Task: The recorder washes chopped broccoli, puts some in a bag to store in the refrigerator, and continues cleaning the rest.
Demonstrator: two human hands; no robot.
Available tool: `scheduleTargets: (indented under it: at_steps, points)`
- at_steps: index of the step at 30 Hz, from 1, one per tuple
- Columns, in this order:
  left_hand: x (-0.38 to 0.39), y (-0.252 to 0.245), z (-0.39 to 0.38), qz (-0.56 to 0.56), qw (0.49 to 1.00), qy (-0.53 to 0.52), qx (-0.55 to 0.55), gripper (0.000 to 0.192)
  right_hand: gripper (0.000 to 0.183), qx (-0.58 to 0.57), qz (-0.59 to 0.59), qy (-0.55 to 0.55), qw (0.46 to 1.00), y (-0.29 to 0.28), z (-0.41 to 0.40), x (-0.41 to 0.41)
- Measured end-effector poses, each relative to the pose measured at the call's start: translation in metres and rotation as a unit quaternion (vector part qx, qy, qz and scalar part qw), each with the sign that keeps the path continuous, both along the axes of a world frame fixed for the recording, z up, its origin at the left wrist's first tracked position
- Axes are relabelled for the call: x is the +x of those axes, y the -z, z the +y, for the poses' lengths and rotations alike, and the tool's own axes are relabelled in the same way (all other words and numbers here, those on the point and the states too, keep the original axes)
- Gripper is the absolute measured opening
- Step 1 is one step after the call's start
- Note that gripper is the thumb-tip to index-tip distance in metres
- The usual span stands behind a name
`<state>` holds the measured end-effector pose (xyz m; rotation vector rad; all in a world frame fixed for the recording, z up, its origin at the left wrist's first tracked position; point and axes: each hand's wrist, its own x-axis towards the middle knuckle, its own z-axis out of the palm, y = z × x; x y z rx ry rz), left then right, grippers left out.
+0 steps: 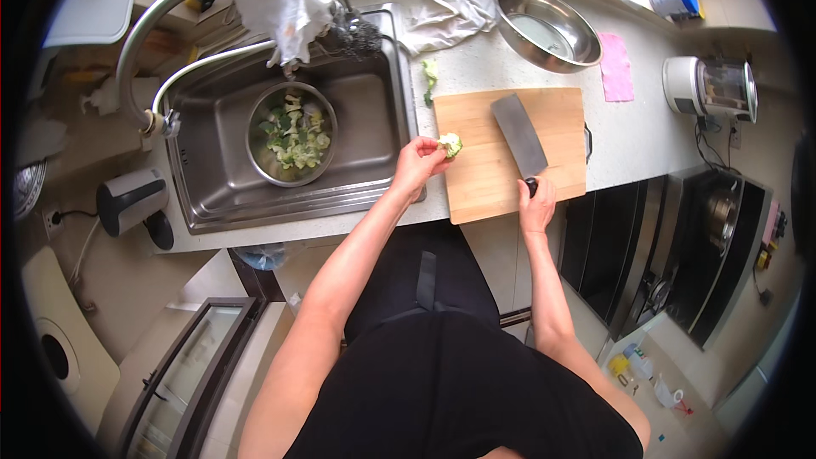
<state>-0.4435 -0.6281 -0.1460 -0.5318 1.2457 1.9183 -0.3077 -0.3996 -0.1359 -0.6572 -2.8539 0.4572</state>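
Observation:
Between the fingertips of my left hand (419, 164) is a small pale-green floret (451, 145), broccoli or cauliflower, held over the left edge of a wooden cutting board (475, 178). My right hand (537, 205) grips the black handle of a cleaver (519, 134), whose broad grey blade lies flat over the board, pointing away from me. To the left, a round metal bowl (252, 162) stands in the sink, holding many cut florets (296, 134). A leafy green scrap (429, 80) lies on the counter just beyond the board's far left corner.
The stainless sink (363, 159) has a curved faucet (124, 70) with a white cloth (287, 0) hanging near it. Behind the board are a crumpled cloth (456, 9), an oval metal basin (580, 58) and a pink cloth (616, 68). A white appliance (682, 86) stands far right.

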Motion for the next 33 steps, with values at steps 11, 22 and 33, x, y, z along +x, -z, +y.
scheduleTargets:
  at_steps: [11, 22, 33]
  points:
    - [0.005, -0.011, -0.094, 0.153, 0.983, 0.055, -0.086, 0.018, 0.048, -0.22, -0.015, -0.214, 0.952, -0.047, -0.116, -0.088]
    - [0.01, -0.006, -0.219, -0.029, 0.996, -0.022, 0.087, 0.032, 0.021, -0.364, -0.115, -0.408, 0.83, -0.032, -0.279, -0.155]
    - [0.005, 0.015, -0.281, -0.07, 0.976, -0.097, 0.179, 0.027, 0.017, -0.372, -0.177, -0.401, 0.818, -0.021, -0.346, -0.179]
